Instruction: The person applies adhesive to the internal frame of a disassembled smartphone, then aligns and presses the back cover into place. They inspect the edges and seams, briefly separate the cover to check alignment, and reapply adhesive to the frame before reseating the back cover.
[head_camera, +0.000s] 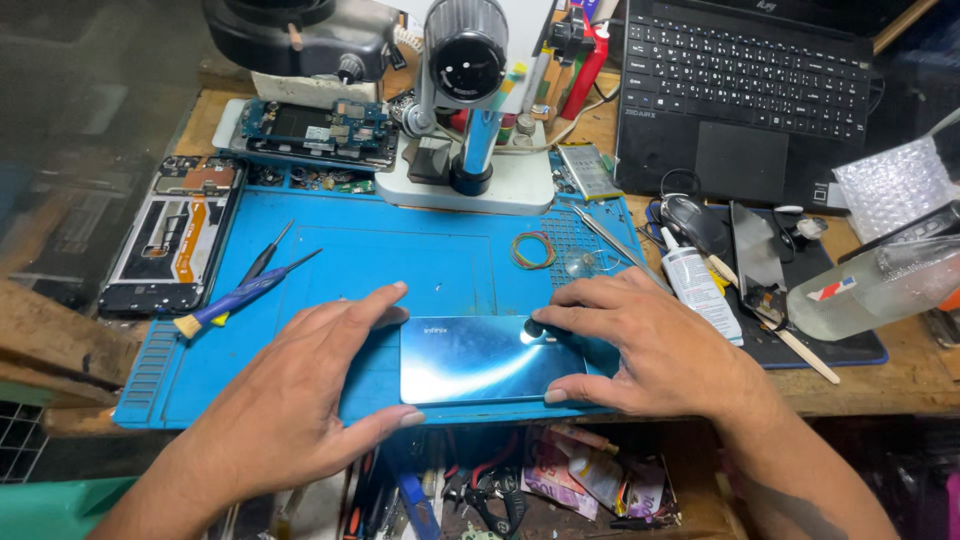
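Observation:
A smartphone (480, 358) with a glossy blue-green back lies face down on the blue work mat (400, 250), near its front edge. My left hand (300, 390) grips the phone's left end, index finger along the top edge and thumb at the lower corner. My right hand (650, 345) holds the right end, fingertips by the camera corner and thumb on the lower edge.
A blue screwdriver (240, 295) and tweezers (610, 235) lie on the mat with rubber bands (532, 250). An opened phone (175, 240) sits left, a circuit assembly (315, 128) and microscope (465, 100) behind. Laptop (745, 90), glue bottle (697, 285) and clear bottle (875, 290) stand right.

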